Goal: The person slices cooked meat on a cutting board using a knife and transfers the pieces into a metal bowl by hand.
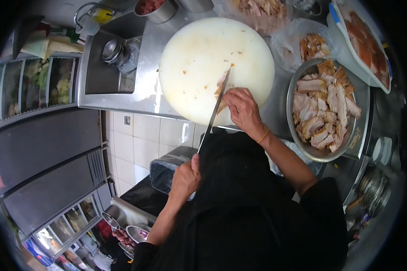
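Our left hand (185, 179) has its fingers wrapped around the handle of a long knife (211, 121). The blade slants up over a big round white board (185, 58), lying across a small bit of meat (220, 86). Our right hand (245, 110) is on the meat, just beside the blade. Its fingers are bent, but we cannot tell if they grip the meat or only press on it. To the right of the board we have a round metal bowl (291, 122) full of meat chunks (321, 106). A clear bag (285, 47) with more meat sits near it.
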The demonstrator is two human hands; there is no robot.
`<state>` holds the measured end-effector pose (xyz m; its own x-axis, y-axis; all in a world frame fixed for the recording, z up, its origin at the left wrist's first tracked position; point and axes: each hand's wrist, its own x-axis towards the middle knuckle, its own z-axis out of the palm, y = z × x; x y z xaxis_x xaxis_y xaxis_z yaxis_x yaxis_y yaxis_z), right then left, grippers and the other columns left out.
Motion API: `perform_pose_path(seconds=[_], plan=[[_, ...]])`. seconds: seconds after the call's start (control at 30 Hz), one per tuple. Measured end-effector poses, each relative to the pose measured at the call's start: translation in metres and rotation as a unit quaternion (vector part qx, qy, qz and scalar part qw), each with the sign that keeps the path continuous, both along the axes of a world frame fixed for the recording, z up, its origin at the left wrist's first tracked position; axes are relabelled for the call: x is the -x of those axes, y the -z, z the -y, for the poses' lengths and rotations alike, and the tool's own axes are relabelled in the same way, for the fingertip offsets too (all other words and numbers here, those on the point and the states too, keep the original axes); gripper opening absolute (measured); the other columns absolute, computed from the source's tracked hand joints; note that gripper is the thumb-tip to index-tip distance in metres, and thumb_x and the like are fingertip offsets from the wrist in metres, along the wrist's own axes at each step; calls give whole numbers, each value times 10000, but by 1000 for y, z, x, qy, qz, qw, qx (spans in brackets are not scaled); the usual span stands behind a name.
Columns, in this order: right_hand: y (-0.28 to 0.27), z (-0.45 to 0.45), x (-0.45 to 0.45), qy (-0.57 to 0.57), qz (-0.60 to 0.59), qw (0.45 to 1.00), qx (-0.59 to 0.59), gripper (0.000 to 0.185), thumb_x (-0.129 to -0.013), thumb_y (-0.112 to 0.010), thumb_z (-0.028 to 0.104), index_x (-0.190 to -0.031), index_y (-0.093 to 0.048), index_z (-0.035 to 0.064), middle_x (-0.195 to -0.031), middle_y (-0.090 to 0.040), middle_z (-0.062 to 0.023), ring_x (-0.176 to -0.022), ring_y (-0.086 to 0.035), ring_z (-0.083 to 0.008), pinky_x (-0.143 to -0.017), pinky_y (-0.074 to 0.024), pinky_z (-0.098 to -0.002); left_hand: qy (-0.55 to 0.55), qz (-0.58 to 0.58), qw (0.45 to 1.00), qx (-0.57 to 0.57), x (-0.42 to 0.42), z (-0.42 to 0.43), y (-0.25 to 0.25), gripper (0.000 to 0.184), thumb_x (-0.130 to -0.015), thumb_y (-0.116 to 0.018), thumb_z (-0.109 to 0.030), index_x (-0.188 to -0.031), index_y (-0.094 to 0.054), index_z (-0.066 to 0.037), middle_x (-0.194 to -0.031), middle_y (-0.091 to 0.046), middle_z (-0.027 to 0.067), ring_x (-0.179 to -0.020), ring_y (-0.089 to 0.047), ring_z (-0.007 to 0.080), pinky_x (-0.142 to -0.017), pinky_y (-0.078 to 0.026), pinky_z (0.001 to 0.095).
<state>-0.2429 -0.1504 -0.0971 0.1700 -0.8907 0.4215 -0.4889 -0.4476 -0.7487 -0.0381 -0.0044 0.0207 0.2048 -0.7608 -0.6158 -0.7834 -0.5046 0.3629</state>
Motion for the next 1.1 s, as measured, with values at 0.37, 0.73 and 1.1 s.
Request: perform_pose_path(seconds=[0.37, 0.73, 1.1], plan=[[4, 3, 5, 27, 7, 1000, 5, 90, -824, -673, -26, -909, -684, 3, -993, -672, -119, -1003, -621, -331, -871, -532, -407, 7, 11, 1000, -28, -3, -23, -26, 584, -1089, -375, -424, -857, -617, 54, -822, -623, 388, -877, -604, 589, -755, -469, 629], [0, 7, 14, -6, -18, 1000, 4, 121, -802, -660, -45, -909, -677, 9, -1008, -677, -116, -999, -624, -317, -876, -537, -397, 30, 9, 999, 4, 3, 13, -2, 603, -1087, -376, -438, -853, -636, 53, -848, -647, 363, -877, -611, 577, -771, -468, 633], [4, 6, 13, 25, 10, 1000, 16, 115, -785, -710, -29, -894, -702, 6, -954, -684, -94, -986, -632, -287, -871, -532, -382, 15, 4, 999, -39, -8, -20, -31, 593, -1091, -372, -429, -845, -615, 52, -805, -633, 361, -847, -604, 583, -736, -462, 625]])
